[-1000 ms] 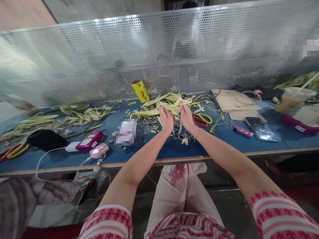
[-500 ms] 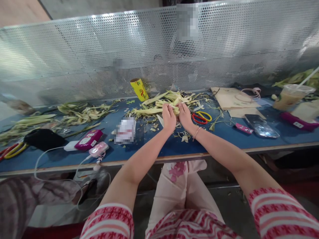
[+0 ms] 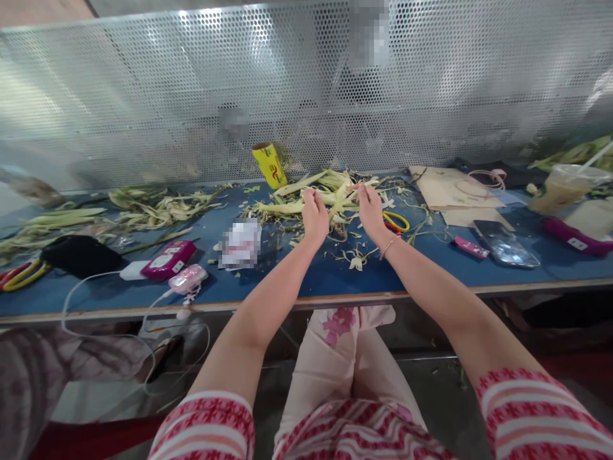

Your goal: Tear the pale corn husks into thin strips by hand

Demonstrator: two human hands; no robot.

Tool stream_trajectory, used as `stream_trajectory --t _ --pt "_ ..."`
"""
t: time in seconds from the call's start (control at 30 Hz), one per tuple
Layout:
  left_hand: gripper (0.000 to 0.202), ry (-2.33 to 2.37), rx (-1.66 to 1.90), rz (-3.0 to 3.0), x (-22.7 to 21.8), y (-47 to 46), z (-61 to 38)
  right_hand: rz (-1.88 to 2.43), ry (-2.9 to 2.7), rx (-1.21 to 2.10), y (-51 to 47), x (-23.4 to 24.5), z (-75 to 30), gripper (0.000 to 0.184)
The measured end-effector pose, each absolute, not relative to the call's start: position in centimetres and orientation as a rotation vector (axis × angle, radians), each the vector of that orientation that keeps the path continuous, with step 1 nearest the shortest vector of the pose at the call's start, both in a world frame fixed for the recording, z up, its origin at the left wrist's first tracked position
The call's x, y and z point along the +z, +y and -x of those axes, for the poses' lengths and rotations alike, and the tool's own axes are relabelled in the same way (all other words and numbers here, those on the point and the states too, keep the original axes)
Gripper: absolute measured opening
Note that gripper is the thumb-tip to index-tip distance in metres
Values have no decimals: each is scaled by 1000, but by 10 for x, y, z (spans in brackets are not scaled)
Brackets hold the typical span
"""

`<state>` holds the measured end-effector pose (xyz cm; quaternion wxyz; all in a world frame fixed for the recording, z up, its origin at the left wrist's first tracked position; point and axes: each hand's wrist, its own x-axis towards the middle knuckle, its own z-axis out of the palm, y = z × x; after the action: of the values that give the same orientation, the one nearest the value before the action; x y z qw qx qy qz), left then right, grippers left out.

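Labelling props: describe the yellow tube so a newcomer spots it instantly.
Find the perforated metal panel across the blue table. In front, behind the left end of the central leafy pile, is the yellow tube. It alone is a yellow cylinder with red print.

A perforated metal panel (image 3: 191, 96) is standing along the far side of a blue counter (image 3: 335, 275), spanning the view from left to right. Light is gleaming off it in pale patches, brightest towards the left, and blurred shapes are showing through its holes. A pinkish wall (image 3: 38, 11) is peeking above it at upper left. A narrow, wood-coloured edging (image 3: 268, 308) is running along the counter's front, and below, a grey floor (image 3: 445, 390) is lying in shadow.
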<state>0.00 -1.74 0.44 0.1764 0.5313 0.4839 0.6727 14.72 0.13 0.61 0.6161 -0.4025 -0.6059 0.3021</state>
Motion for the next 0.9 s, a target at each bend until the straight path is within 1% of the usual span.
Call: stream_trajectory --t 0.1,0.3,0.4,0.63,0.73,0.9 --pt "16 1376 1930 -1482 4 -15 2 947 -1333 589 -2 9 -146 55" --pt "16 1239 1862 -1263 7 -18 1 961 -1313 609 1 10 -150 62" --pt "16 1200 1887 -1149 11 -16 2 969 -1291 599 4 10 -153 63" --pt "17 1013 1927 -805 12 -1 10 964 -1301 571 3 10 -154 60" --pt "22 897 1842 -722 14 -1 11 969 -1309 585 2 9 -152 60" --pt "33 842 1528 -798 16 -8 8 967 -1322 587 5 5 -149 60"
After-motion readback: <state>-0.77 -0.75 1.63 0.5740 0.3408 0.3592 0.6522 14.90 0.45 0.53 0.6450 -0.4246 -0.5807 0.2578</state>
